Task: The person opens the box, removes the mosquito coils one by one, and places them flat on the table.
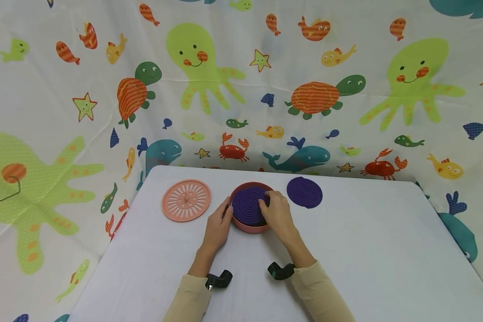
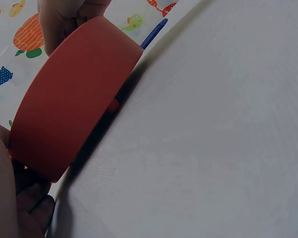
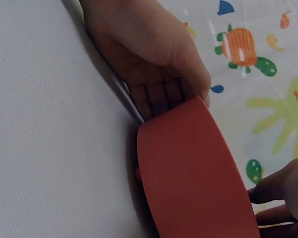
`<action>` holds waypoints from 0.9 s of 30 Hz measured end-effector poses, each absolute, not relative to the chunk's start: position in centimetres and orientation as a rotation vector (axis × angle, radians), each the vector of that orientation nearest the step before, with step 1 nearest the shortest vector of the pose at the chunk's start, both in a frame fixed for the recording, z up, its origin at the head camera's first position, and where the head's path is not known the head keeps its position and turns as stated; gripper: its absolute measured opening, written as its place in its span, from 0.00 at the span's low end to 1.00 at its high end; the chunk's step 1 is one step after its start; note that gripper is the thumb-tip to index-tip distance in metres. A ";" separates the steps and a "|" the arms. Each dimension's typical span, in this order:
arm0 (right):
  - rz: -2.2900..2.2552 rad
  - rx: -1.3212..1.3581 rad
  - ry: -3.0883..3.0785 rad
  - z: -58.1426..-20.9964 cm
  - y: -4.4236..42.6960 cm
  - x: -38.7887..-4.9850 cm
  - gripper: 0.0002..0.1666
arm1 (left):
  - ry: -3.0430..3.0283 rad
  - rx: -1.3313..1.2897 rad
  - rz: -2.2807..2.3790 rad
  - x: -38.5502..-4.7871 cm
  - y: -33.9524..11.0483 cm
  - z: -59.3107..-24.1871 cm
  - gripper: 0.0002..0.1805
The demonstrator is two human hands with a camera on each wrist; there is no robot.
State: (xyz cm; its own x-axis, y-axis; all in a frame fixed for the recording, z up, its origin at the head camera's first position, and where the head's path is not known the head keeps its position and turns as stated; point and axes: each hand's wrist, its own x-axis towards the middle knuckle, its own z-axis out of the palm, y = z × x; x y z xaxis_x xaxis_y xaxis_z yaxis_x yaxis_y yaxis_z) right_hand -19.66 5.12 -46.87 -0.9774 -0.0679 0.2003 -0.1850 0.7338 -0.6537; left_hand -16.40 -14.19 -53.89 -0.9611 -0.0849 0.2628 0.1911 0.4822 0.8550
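A round red-brown box point(image 1: 251, 229) sits on the table, with a purple mosquito coil point(image 1: 247, 205) lying inside its rim. My left hand point(image 1: 218, 228) grips the box at its left side, thumb by the rim and fingers along the outer wall. At the right part of the coil, my right hand point(image 1: 279, 214) has its fingers bent over the edge and pinches it between thumb and fingers. The wrist views show the smooth side wall of the box point(image 2: 74, 99) with a small foot beneath; they hide the coil inside.
A pink round slotted lid point(image 1: 186, 201) lies flat to the left of the box. To the right lies a second purple mosquito coil point(image 1: 304, 192). Behind the white table point(image 1: 378, 250) hangs a curtain point(image 1: 233, 120) printed with sea animals.
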 end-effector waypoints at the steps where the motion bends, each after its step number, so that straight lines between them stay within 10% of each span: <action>1: 1.076 0.201 -2.771 -46.9 5.2 -19.7 0.22 | -2.462 -0.090 -1.470 -16.4 -14.2 -53.9 0.28; 27: 1.363 0.149 -2.653 -47.3 6.5 -20.3 0.13 | -2.480 -0.079 -1.493 -16.0 -14.1 -53.3 0.28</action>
State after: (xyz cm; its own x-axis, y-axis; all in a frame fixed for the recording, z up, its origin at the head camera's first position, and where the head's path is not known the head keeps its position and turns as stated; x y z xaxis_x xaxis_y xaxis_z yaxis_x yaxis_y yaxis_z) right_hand -20.28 6.50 -47.31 -0.9831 -0.0174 0.1825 -0.1585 0.5807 -0.7985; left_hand -16.03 -14.09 -53.34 -0.9686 -0.0794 0.2356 0.1711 0.4748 0.8633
